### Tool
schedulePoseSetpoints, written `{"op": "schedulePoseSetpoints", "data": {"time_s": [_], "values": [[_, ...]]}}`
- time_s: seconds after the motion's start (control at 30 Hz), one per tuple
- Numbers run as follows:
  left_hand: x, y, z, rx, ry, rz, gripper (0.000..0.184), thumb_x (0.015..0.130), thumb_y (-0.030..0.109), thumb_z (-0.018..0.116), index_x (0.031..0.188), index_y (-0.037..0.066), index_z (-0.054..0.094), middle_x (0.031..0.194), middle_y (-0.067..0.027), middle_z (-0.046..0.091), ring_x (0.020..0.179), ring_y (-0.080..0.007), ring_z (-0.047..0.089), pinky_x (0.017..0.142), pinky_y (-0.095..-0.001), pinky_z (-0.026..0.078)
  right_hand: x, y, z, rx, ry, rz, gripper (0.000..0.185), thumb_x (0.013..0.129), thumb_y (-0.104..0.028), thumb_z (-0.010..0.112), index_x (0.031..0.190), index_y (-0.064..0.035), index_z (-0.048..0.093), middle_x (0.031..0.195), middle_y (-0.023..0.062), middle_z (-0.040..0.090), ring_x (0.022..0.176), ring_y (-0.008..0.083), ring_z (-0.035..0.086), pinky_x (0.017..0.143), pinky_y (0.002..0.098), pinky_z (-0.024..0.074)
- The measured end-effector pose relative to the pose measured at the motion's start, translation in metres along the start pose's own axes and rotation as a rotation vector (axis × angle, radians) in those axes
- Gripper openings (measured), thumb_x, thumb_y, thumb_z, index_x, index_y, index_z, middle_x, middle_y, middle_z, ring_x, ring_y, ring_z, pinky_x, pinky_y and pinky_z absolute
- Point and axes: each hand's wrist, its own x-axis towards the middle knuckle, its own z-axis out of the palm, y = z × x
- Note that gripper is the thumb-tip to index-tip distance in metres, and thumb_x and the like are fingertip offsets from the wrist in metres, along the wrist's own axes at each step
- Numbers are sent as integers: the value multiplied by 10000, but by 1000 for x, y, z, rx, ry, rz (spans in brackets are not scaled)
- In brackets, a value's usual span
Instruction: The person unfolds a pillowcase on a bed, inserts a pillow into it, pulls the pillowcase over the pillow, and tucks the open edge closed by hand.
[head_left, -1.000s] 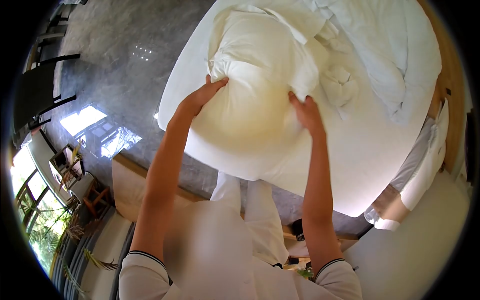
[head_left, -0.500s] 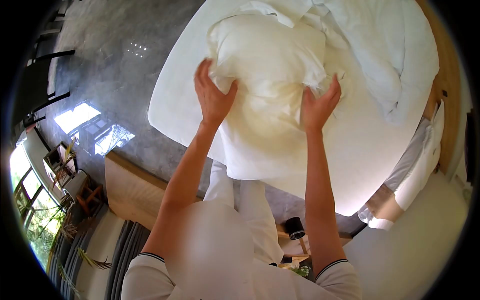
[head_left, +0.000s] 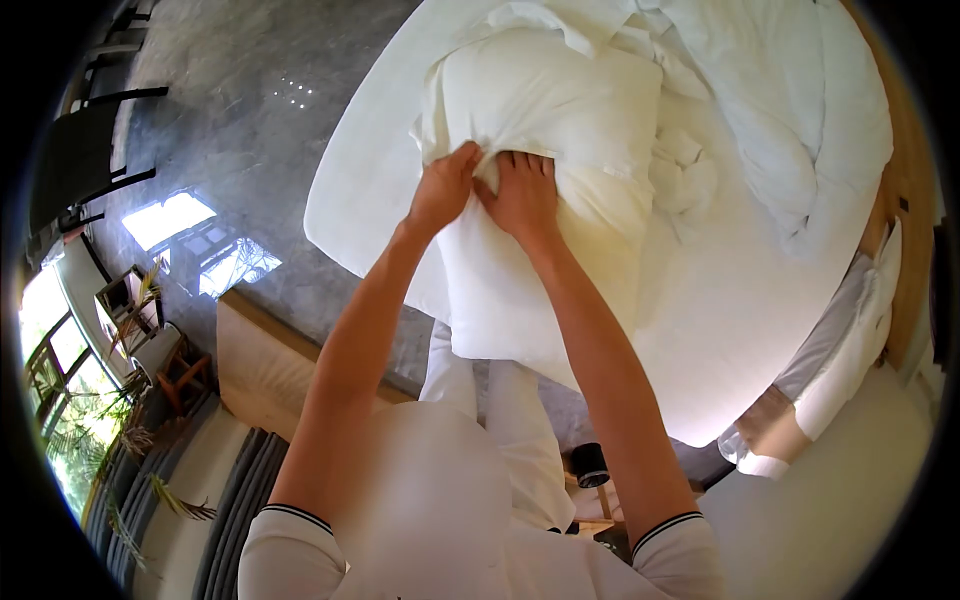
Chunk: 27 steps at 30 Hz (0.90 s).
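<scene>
Head view: looking down at two bare hands working on a pillow [head_left: 555, 85], pretty much all white on white here.
Left hand [head_left: 446, 192]: thumb and fingers closed together on a bunched bit of cloth [head_left: 486, 168] at the near side of the pillow's puffy part.
Right hand [head_left: 525, 198]: right beside the left one, back of the hand up, fingers side by side, thumb spread towards the left hand. The fingertips go in under the cloth's edge, so I can't tell if they're gripping anything.
Pillow: on the bed, directly under the grip. The plump part is just beyond the hands, and a looser, flatter stretch of cloth runs from them back towards the person.
Bed [head_left: 730, 320]: under the pillow, spreading out mostly to the right of the grip.
Duvet [head_left: 765, 110]: rumpled heap, beyond the grip and off to the right.
Floor [head_left: 260, 120]: grey and shiny, left of the grip, with bright window reflections [head_left: 238, 264] on it.
Chair [head_left: 75, 160]: dark, well apart from the hands, far left.
Curtain [head_left: 238, 510]: grey folds, well behind the grip on the left side.
</scene>
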Motion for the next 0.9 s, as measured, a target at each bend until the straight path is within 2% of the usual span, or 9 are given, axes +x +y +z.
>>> {"op": "schedulePoseSetpoints", "data": {"time_s": [0.03,0.2,0.37,0.47,0.5,0.6,0.7,0.83,0.9], "values": [[-12,3,-3,-37,-63,62,77,1100,51,578,1144,32,638,971,-280,731,930,-529,691,758,-546,537,6,8,2,-76,-128,60,702,959,-471,766,1514,-51,670,1546,196,662,1532,376,503,1319,534,304],[-92,44,-26,-54,-185,54,119,1130,104,593,1152,-1,644,948,-302,703,911,-540,673,741,-539,530,18,49,52,167,186,64,644,984,-466,726,1513,-100,681,1544,188,666,1503,400,528,1306,557,325],[-100,14,-7,96,-165,-34,112,1122,114,621,1109,3,634,904,-271,691,874,-511,671,737,-557,524,-2,58,70,408,360,36,600,993,-430,725,1494,-102,690,1510,190,687,1471,418,556,1287,576,356],[-71,11,12,231,58,118,132,1082,132,685,1163,36,642,936,-197,710,935,-446,683,827,-528,531,-22,32,-17,125,-72,-70,608,984,-328,758,1526,-81,637,1525,202,659,1429,438,577,1225,559,422],[-63,28,9,263,15,82,225,1000,108,745,1208,65,669,1110,-145,723,1091,-385,667,951,-494,521,-32,28,-37,285,-67,-31,552,943,-187,793,1459,-44,661,1472,213,675,1354,439,614,1150,565,475],[-30,74,31,321,240,302,238,940,75,745,1175,93,709,1253,-90,663,1268,-319,613,1063,-472,484,-75,67,-46,360,181,-175,501,964,-150,761,1441,-30,666,1452,205,689,1307,438,633,1151,560,461],[7,106,65,293,114,485,354,867,47,761,1213,115,727,1376,-83,619,1330,-309,575,1116,-458,476,-105,120,-68,115,390,-97,521,989,-132,723,1493,-24,643,1510,182,658,1370,435,590,1194,548,425],[44,111,138,436,66,692,383,861,41,769,1232,124,728,1336,-69,645,1302,-289,601,1111,-441,498,-113,136,-74,209,450,100,566,991,-170,719,1537,-48,630,1568,201,602,1385,451,554,1231,554,401],[57,116,158,551,-54,682,319,886,66,770,1193,141,737,1270,-41,692,1252,-264,655,1034,-423,554,-119,139,-76,251,304,49,677,991,-236,728,1624,-74,552,1694,212,472,1550,462,402,1294,578,331]]}}
